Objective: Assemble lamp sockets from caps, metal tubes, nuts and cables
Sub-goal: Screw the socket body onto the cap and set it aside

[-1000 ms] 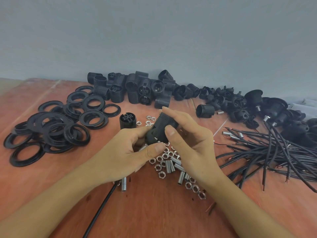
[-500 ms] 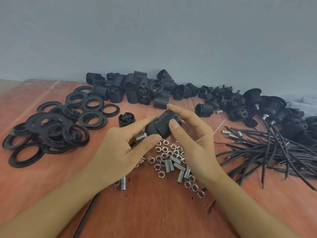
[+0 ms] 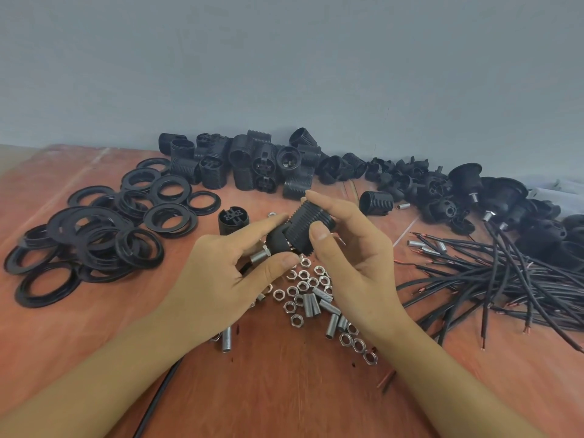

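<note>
1. The left hand (image 3: 227, 279) pinches a rounded black cap (image 3: 278, 240) between thumb and forefinger. A short threaded metal tube (image 3: 259, 256) sticks out of the cap toward the palm.
2. The right hand (image 3: 354, 263) grips a black threaded socket shell (image 3: 311, 224), with the thumb on its near side and the fingers over its far side.
3. The shell's end meets the cap, and both are held in the air above the wooden table (image 3: 284, 390).
4. Directly beneath them lies a scatter of hex nuts (image 3: 300, 289) and loose tubes (image 3: 331, 306).
5. To the right, a sheaf of black cables (image 3: 505, 279) with bared copper ends spreads across the table.
6. To the left sits a heap of flat black rings (image 3: 94, 238).
7. Along the grey wall (image 3: 284, 58) is a pile of spare shells (image 3: 252, 162).
8. One socket insert (image 3: 233, 218) stands upright just beyond the left forefinger.
9. A single cable (image 3: 158, 396) runs under the left forearm.
</note>
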A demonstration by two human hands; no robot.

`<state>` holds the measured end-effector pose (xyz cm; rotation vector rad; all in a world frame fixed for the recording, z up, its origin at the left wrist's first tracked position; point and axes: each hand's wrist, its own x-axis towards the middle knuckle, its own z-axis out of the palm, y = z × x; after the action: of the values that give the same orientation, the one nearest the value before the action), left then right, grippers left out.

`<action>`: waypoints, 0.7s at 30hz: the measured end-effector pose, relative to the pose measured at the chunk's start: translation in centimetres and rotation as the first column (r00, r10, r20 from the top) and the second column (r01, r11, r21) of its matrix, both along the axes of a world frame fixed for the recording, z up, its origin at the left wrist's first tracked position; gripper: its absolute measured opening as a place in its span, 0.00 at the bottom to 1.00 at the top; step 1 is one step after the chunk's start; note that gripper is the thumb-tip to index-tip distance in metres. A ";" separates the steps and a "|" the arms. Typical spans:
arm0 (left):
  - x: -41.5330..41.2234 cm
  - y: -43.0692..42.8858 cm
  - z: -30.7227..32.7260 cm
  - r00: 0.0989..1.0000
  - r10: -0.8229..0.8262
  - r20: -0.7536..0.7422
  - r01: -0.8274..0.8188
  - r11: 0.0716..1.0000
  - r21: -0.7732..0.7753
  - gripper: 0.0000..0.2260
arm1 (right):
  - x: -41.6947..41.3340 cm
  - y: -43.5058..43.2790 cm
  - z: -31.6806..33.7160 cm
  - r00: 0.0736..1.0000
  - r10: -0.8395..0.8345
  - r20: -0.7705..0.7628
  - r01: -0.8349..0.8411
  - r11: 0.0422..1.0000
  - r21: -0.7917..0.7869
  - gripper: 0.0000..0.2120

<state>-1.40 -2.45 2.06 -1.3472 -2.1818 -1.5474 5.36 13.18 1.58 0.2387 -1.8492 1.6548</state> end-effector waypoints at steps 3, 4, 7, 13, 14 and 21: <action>-0.2 0.0 -0.3 1.000 -0.008 0.010 0.008 1.000 0.004 0.19 | -0.1 0.1 0.0 1.000 -0.012 0.004 0.012 1.000 0.017 0.15; -0.2 0.0 -0.4 0.999 -0.011 0.032 0.011 1.000 0.002 0.18 | -0.1 0.2 0.0 1.000 -0.017 0.022 0.016 1.000 0.023 0.15; -0.3 0.1 -0.7 0.988 -0.035 0.153 0.035 0.999 0.003 0.17 | -0.3 0.8 0.3 0.994 -0.001 0.107 0.003 1.000 -0.018 0.15; -0.5 0.0 -0.5 0.991 0.012 0.134 -0.010 1.000 -0.014 0.20 | -0.5 0.9 0.2 0.993 0.046 0.105 -0.031 0.990 -0.138 0.12; -0.5 0.0 -0.5 0.997 0.042 0.066 -0.041 0.999 -0.029 0.20 | -0.5 0.8 0.1 0.995 0.039 0.096 -0.026 0.991 -0.130 0.12; -0.3 0.1 -0.4 0.991 0.101 -0.090 -0.103 0.995 -0.014 0.20 | -0.5 0.6 -0.1 0.998 0.052 0.038 -0.049 0.995 -0.087 0.14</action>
<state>-1.74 -2.39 1.63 -1.2629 -2.1796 -1.4066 4.84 13.80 1.53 0.2190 -1.8091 1.7818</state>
